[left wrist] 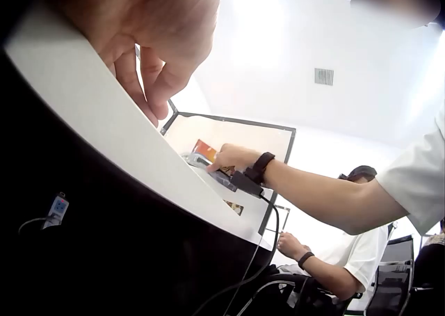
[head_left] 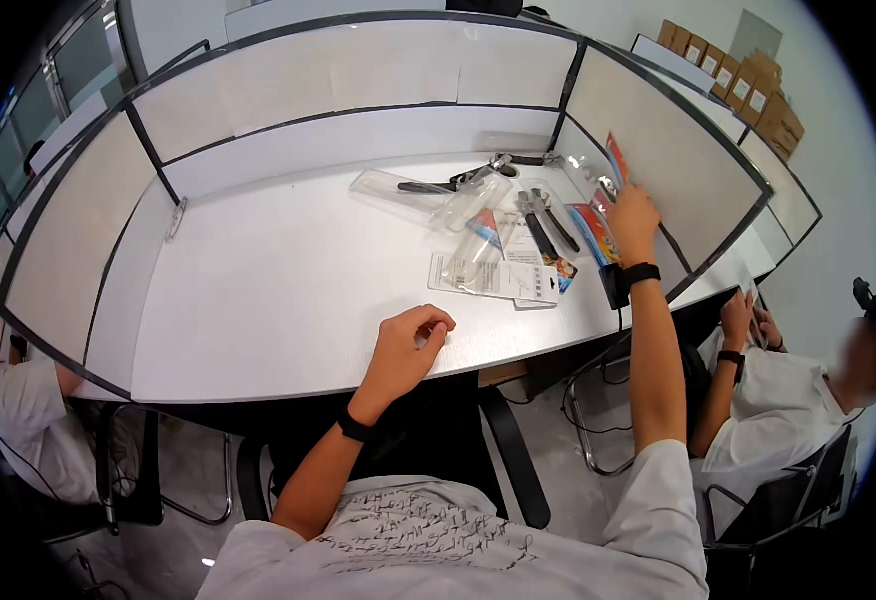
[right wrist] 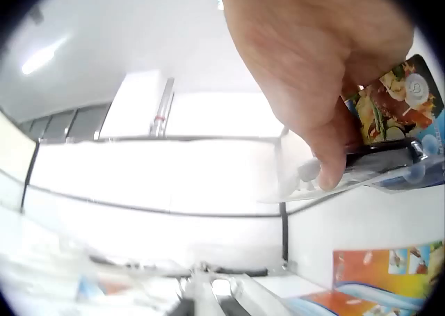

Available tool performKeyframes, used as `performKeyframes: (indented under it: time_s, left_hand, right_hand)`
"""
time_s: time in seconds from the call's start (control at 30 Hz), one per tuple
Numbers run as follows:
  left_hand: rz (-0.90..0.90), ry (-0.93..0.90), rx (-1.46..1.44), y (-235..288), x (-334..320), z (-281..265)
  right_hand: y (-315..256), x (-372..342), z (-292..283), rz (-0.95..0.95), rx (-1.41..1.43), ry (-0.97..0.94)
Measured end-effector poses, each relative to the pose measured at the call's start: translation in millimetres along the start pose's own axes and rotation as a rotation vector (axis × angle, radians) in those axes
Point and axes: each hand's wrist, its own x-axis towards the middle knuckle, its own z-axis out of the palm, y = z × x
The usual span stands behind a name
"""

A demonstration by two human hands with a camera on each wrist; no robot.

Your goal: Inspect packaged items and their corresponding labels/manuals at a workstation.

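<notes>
Right, right grip (head_left: 635, 222) is clamped on a clear plastic pack (right wrist: 379, 164) with a food-photo card (right wrist: 393, 107), thumb on the plastic, fingers behind. Something dark and shiny inside; can't tell what. Pack is up over the right rear part of the desk (head_left: 258, 300), near the side partition (head_left: 658, 140). Left grip (head_left: 406, 350) holds nothing: fingers loosely curled, at the front edge of the desk. Can't tell if it touches the surface. Between the grips and toward the back: black-handled tools (head_left: 548, 220), overlapping clear plastic shells (head_left: 393, 190), white printed cards (head_left: 493, 278). Red-and-blue card (head_left: 592, 228) lies just beside the tools, below my right grip. Black box (head_left: 614, 287) with a cable sits by my right wristband (head_left: 642, 274). Seated person (head_left: 788, 410) to the right, another (head_left: 28, 410) to the left.
</notes>
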Motion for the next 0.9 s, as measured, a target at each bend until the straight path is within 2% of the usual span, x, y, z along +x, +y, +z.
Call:
performKeyframes:
  time_s: [0.03,0.07,0.1,0.17,0.23,0.33,0.4,0.5,0.57,0.63,0.7,0.73,0.77,0.83,0.9]
  left_hand:
    - [0.004,0.003,0.0,-0.7,0.7,0.3]
    - [0.006,0.011,-0.026,-2.6,1.1,0.6]
    - [0.006,0.021,-0.052,-3.1,1.4,1.2]
    - [-0.015,0.044,-0.181,3.8,6.4,-1.0]
    - [0.058,0.134,-0.232,21.3,13.4,-1.9]
    - [0.204,0.214,-0.232,61.8,24.7,-9.2]
    - [0.252,0.246,-0.194,82.6,29.7,-15.8]
    - [0.261,0.286,-0.05,75.5,32.2,-23.0]
    - [0.23,0.446,0.117,66.0,32.1,-22.8]
    - [0.158,0.489,0.031,57.7,31.3,-24.3]
    - [0.191,0.388,-0.04,43.2,36.1,-30.8]
    - [0.099,0.33,-0.255,43.4,35.4,-31.4]
    - [-0.011,0.316,-0.501,45.8,31.0,-28.8]
    - [-0.088,0.279,-0.614,20.3,33.9,-29.6]
    - [-0.043,0.376,-0.799,8.7,34.7,-26.6]
  right_hand:
    - [0.6,2.2,-11.1,0.039,0.132,0.085]
    - [3.9,1.2,-24.2,-0.052,0.202,0.162]
    - [-4.3,-2.9,-51.9,-0.055,0.204,0.165]
    - [-40.9,-21.9,-114.3,0.289,1.175,-0.294]
    - [-62.3,-48.7,-131.1,0.308,1.579,-0.548]
    - [-111.7,-90.2,-134.9,0.232,1.847,-0.695]
    - [-135.9,-106.8,-123.6,0.203,1.921,-0.847]
    - [-171.1,-123.5,-110.4,0.169,1.985,-1.026]
    - [-187.0,-125.8,-107.9,0.117,2.024,-1.116]
    - [-194.3,-126.0,-113.9,0.079,1.93,-1.138]
    - [-201.2,-124.6,-114.5,0.036,1.881,-1.165]
    - [-204.5,-125.1,-114.6,-0.007,1.833,-1.185]
    - [-208.3,-126.3,-115.3,0.053,1.821,-1.199]
    - [-214.0,-127.7,-110.7,0.048,1.766,-1.16]
    - [-214.4,-123.1,-109.4,0.11,1.711,-1.127]
